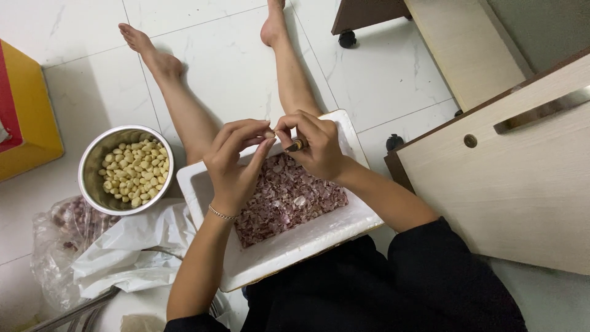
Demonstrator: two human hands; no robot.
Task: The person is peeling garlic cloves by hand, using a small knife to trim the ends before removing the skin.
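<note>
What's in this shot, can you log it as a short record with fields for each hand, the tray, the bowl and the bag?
left hand: left hand pinches a small garlic clove at the fingertips
right hand: right hand holds a small brown-handled knife against the clove
tray: white foam tray on the lap, filled with purplish peels
bowl: metal bowl on the floor, holding peeled cloves
bag: clear plastic bag of unpeeled garlic beside the bowl

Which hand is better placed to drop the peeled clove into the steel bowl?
Left, probably. The left hand pinches the small pale garlic clove and sits nearer the round steel bowl of peeled cloves on its side. The right hand holds a small brown-handled knife, farther away.
</note>
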